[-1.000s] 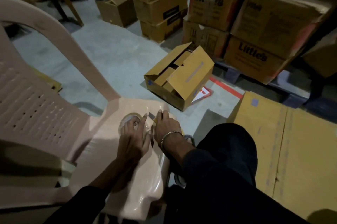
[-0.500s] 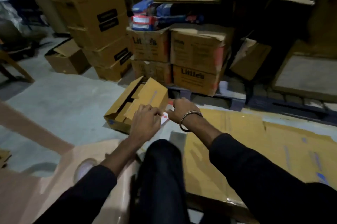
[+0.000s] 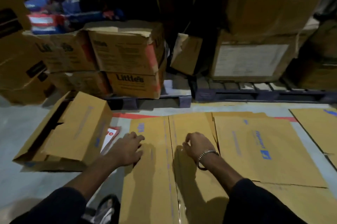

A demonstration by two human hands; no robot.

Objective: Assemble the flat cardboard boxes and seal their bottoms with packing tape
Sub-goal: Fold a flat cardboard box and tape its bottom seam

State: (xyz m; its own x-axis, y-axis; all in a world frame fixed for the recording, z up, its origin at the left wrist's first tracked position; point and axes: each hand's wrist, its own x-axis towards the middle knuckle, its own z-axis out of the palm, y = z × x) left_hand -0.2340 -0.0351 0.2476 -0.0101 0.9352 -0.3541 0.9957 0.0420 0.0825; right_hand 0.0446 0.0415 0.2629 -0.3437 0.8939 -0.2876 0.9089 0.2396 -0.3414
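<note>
Both hands had moved from the chair onto the flattened box (image 3: 151,178); left hand (image 3: 127,149) lay flat with relaxed fingers, right hand (image 3: 197,144) curled loosely, holding nothing.

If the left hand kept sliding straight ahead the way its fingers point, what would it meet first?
Probably only more of the flat cardboard it rests on. The left hand points forward and slightly right, toward the blue print; beyond lies the floor's red stripe.

Floor (image 3: 27,128): flattened cartons (image 3: 191,150) (overlapping), open box (image 3: 69,132).
</note>
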